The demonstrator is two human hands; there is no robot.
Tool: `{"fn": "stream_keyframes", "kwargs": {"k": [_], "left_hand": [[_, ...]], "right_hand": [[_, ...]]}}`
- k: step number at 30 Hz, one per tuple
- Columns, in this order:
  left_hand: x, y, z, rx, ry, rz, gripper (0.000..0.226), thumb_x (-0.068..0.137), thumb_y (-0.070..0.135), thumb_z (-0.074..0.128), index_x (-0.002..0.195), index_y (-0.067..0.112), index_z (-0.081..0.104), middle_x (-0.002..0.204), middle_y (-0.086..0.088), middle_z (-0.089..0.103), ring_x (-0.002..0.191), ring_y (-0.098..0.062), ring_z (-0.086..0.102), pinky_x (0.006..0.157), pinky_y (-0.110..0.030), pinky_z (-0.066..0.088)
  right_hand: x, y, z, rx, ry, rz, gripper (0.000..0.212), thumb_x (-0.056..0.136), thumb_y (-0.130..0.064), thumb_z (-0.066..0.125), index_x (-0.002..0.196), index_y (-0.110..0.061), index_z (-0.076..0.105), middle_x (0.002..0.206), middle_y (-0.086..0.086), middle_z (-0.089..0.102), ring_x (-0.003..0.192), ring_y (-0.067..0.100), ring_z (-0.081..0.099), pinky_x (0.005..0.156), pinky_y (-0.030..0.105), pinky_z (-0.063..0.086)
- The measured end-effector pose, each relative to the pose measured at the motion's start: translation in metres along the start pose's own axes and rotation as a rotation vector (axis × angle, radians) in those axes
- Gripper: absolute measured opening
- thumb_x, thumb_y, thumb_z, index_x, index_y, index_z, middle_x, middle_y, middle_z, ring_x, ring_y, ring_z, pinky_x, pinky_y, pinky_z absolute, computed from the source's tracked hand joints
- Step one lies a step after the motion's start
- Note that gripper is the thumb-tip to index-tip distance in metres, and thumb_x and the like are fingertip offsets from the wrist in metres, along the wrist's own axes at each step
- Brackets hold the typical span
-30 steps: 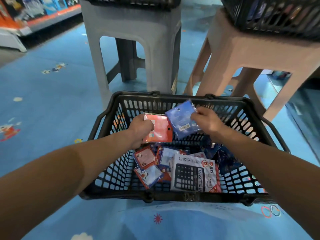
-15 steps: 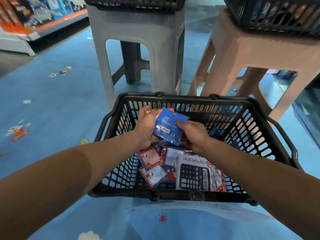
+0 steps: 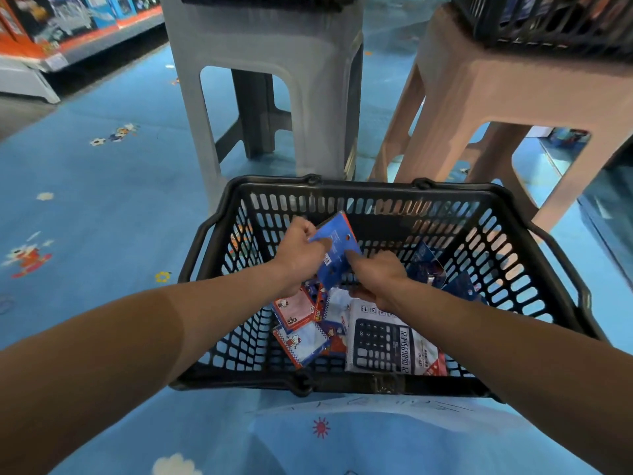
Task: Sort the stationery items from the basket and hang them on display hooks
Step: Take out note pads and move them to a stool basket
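Our left hand (image 3: pixel 301 252) pinches the flat blue carded stationery packet (image 3: pixel 337 248) at mid-frame, above the black slotted plastic basket (image 3: pixel 342 186). It looks light, stiff and slick, best held by an edge, clear of its hang hole. Our right hand (image 3: pixel 376 275) touches it with a forefinger; what its curled fingers hold we cannot tell. A grey plastic stool (image 3: pixel 260 46) stands close behind, in the upper frame.

stool-top basket (image 3: pixel 548 25) cut by top edge, blue packet (image 3: pixel 337 246) print illegible, shelf goods (image 3: pixel 68 15) blurred
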State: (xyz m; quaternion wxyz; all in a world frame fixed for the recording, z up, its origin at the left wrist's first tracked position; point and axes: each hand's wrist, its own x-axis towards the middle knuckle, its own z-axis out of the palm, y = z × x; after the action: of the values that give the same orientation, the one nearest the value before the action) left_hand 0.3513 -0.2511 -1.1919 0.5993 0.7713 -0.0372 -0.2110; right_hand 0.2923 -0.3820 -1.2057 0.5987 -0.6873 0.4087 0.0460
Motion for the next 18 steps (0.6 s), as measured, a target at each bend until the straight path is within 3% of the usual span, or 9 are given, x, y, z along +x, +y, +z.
{"fn": "stream_keyframes", "kwargs": {"k": [2, 4, 5, 7, 9, 10, 12, 15, 18], "left_hand": [[-0.007, -0.003, 0.007, 0.169, -0.006, 0.187, 0.024, 0.097, 0.005, 0.06, 0.09, 0.019, 0.043, 0.082, -0.005, 0.053, 0.071, -0.017, 0.053, 0.059, -0.03, 0.046], [-0.013, -0.006, 0.015, 0.281, -0.047, 0.284, 0.02, 0.092, 0.007, 0.067, 0.092, 0.018, 0.05, 0.086, -0.002, 0.059, 0.076, -0.015, 0.057, 0.062, -0.03, 0.048], [-0.015, -0.007, 0.017, 0.315, -0.099, 0.288, 0.021, 0.087, 0.01, 0.072, 0.095, 0.017, 0.055, 0.09, 0.0, 0.063, 0.083, -0.015, 0.062, 0.067, -0.031, 0.052], [-0.017, -0.008, 0.018, 0.324, -0.287, 0.199, 0.029, 0.079, 0.017, 0.082, 0.101, 0.017, 0.063, 0.1, 0.001, 0.07, 0.097, -0.015, 0.067, 0.08, -0.028, 0.057], [-0.013, -0.009, 0.016, 0.281, -0.433, 0.071, 0.027, 0.085, 0.024, 0.08, 0.108, 0.02, 0.065, 0.105, 0.004, 0.071, 0.102, -0.015, 0.068, 0.079, -0.021, 0.054], [-0.009, -0.011, 0.014, 0.308, -0.413, 0.054, 0.02, 0.091, 0.027, 0.073, 0.109, 0.021, 0.065, 0.104, 0.005, 0.07, 0.1, -0.015, 0.066, 0.078, -0.022, 0.052], [0.004, -0.017, 0.006, 0.516, -0.257, 0.058, 0.018, 0.097, 0.033, 0.065, 0.11, 0.021, 0.061, 0.102, 0.004, 0.066, 0.096, -0.015, 0.064, 0.075, -0.029, 0.05], [0.023, -0.027, -0.004, 0.921, -0.133, 0.067, 0.041, 0.093, 0.039, 0.072, 0.121, 0.014, 0.056, 0.115, -0.005, 0.06, 0.1, -0.021, 0.058, 0.077, -0.033, 0.05], [0.032, -0.034, 0.001, 1.028, -0.161, 0.086, 0.058, 0.087, 0.041, 0.078, 0.131, 0.012, 0.053, 0.126, -0.009, 0.058, 0.109, -0.026, 0.058, 0.082, -0.034, 0.051]], "right_hand": [[0.0, -0.004, -0.004, 0.163, -0.073, -0.007, 0.052, 0.095, -0.055, 0.063, 0.118, -0.008, 0.064, 0.115, 0.017, 0.068, 0.098, 0.036, 0.072, 0.079, 0.048, 0.064], [-0.002, -0.005, -0.008, 0.272, -0.255, 0.015, 0.059, 0.092, -0.065, 0.06, 0.117, -0.012, 0.069, 0.107, 0.013, 0.073, 0.096, 0.033, 0.073, 0.079, 0.047, 0.063], [-0.002, -0.004, -0.01, 0.288, -0.302, 0.007, 0.055, 0.092, -0.06, 0.063, 0.116, -0.011, 0.07, 0.102, 0.011, 0.075, 0.095, 0.031, 0.074, 0.078, 0.047, 0.062], [0.001, 0.001, -0.017, 0.25, -0.241, -0.022, 0.029, 0.095, -0.03, 0.069, 0.11, -0.005, 0.069, 0.09, 0.012, 0.076, 0.089, 0.031, 0.072, 0.071, 0.045, 0.062], [0.01, 0.005, -0.027, 0.158, -0.09, -0.012, 0.009, 0.093, -0.001, 0.062, 0.102, -0.002, 0.064, 0.09, 0.018, 0.074, 0.088, 0.036, 0.072, 0.073, 0.05, 0.063], [0.014, 0.007, -0.034, 0.123, -0.04, 0.005, 0.012, 0.093, 0.005, 0.058, 0.101, -0.002, 0.062, 0.095, 0.02, 0.072, 0.09, 0.037, 0.072, 0.078, 0.051, 0.062], [0.021, 0.009, -0.046, 0.12, 0.003, 0.03, 0.012, 0.095, 0.007, 0.055, 0.098, -0.004, 0.058, 0.095, 0.02, 0.07, 0.085, 0.034, 0.072, 0.074, 0.047, 0.062], [0.027, 0.014, -0.053, 0.099, 0.008, 0.048, 0.012, 0.097, 0.005, 0.057, 0.092, -0.006, 0.055, 0.095, 0.019, 0.069, 0.082, 0.032, 0.072, 0.075, 0.048, 0.061], [0.03, 0.017, -0.054, 0.089, 0.007, 0.046, 0.013, 0.095, 0.005, 0.06, 0.093, -0.007, 0.056, 0.097, 0.019, 0.071, 0.087, 0.033, 0.073, 0.082, 0.051, 0.061]]}}
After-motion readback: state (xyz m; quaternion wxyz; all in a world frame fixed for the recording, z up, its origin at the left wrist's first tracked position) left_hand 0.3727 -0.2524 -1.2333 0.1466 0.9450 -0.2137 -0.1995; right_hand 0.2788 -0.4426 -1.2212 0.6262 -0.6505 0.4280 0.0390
